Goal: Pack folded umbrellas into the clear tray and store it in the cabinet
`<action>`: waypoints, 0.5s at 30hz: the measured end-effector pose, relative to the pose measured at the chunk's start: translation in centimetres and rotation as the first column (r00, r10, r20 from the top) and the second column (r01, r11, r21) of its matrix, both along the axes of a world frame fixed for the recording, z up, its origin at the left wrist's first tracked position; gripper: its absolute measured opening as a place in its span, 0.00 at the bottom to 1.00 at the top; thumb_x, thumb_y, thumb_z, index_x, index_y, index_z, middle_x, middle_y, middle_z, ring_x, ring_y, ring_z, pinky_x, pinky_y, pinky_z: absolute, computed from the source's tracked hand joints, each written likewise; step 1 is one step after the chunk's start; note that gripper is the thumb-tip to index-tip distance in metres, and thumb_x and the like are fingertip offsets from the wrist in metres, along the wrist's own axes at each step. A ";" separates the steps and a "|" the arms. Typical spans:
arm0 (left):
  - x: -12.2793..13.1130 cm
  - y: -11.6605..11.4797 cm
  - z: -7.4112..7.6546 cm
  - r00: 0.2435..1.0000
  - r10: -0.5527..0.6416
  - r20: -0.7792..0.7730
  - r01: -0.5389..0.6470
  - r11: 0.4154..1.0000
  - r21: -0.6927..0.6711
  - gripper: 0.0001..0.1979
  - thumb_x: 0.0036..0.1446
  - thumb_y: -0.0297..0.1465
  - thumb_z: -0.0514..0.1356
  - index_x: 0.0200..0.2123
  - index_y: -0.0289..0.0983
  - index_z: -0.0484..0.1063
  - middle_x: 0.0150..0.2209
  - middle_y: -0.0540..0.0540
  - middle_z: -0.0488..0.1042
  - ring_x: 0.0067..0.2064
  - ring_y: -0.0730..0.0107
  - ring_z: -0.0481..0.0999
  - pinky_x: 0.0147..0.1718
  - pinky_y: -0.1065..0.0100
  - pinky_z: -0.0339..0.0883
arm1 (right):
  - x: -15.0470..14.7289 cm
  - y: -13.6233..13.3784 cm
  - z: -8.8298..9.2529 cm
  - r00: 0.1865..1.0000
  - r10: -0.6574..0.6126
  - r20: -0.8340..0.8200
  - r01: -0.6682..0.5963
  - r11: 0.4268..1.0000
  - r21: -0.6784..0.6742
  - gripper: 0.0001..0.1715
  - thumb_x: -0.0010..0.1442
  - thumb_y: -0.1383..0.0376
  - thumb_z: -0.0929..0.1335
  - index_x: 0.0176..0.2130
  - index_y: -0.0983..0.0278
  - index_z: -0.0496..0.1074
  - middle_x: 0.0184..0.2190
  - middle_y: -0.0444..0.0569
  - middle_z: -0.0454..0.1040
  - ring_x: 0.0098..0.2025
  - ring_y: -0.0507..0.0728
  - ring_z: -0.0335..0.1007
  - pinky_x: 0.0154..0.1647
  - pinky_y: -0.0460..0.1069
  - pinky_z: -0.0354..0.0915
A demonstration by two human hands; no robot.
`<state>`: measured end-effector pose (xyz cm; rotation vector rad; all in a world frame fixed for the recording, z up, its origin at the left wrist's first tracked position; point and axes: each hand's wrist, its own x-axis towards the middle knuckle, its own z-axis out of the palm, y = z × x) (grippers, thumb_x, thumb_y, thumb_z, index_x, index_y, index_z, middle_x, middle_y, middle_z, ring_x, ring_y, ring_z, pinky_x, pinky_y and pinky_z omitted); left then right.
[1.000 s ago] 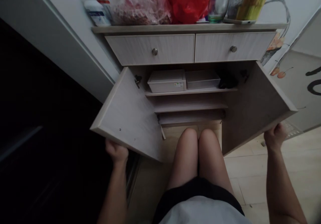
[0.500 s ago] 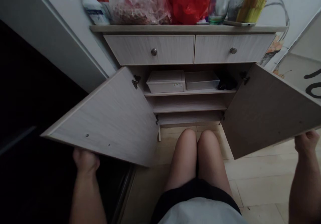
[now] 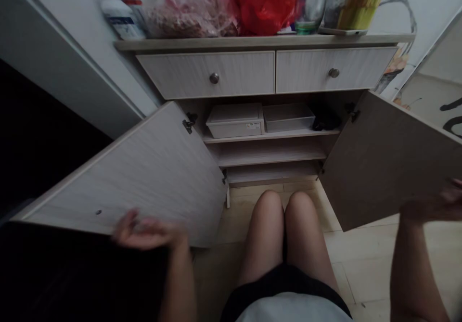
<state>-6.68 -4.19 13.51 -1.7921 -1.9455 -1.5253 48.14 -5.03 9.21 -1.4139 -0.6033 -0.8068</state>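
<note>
My left hand (image 3: 142,230) is in front of the inner face of the left cabinet door (image 3: 144,177), near its lower edge. Motion blurs it; the fingers are loosely bent and apart, holding nothing I can see. At the right picture edge, my right hand (image 3: 440,204) is against or just in front of the right cabinet door (image 3: 390,163); contact is unclear. Its fingers look apart, though partly cut off. Both doors stand swung outward. Inside, a lidded white box (image 3: 235,121), a shallow translucent bin (image 3: 288,118) and a dark object (image 3: 327,119) rest on the upper shelf.
Two drawers with round knobs, left (image 3: 214,78) and right (image 3: 334,72), sit above the doors. On the cabinet top (image 3: 216,43) are a red plastic bag (image 3: 265,6), a clear bag (image 3: 191,14), a glass (image 3: 310,11) and bottles (image 3: 122,19). My knees (image 3: 285,206) are between the doors.
Both hands have come off the doors' lower edges and moved to their inner faces. The left door has swung further outward; the view has shifted slightly.
</note>
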 end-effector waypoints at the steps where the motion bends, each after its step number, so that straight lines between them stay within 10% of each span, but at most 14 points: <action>1: 1.4 1.7 -0.1 0.999 -0.036 -0.030 0.036 0.999 -0.005 0.21 0.55 0.50 0.63 0.50 0.50 0.79 0.50 0.49 0.81 0.55 0.49 0.75 0.50 0.46 0.71 | -1.6 1.4 0.4 0.992 0.061 0.114 -0.073 0.992 0.100 0.25 0.64 0.44 0.54 0.42 0.51 0.72 0.34 0.58 0.68 0.43 0.71 0.69 0.42 0.70 0.63; 6: 7.7 13.2 -1.1 0.956 -0.226 -0.184 0.216 0.973 -0.078 0.14 0.62 0.42 0.61 0.46 0.43 0.80 0.45 0.41 0.80 0.53 0.51 0.75 0.51 0.51 0.69 | -7.4 12.2 1.5 0.759 0.629 0.166 -0.490 0.721 -0.490 0.18 0.66 0.55 0.61 0.41 0.62 0.75 0.41 0.57 0.75 0.42 0.61 0.72 0.42 0.55 0.69; 15: 15.9 28.0 0.0 0.778 -0.498 -0.382 0.412 0.864 -0.288 0.11 0.64 0.30 0.56 0.36 0.36 0.80 0.47 0.32 0.76 0.58 0.45 0.69 0.59 0.47 0.58 | -8.4 28.2 2.3 0.809 0.585 0.046 -0.181 0.323 -0.929 0.21 0.65 0.66 0.64 0.54 0.64 0.77 0.53 0.62 0.72 0.50 0.65 0.70 0.43 0.54 0.66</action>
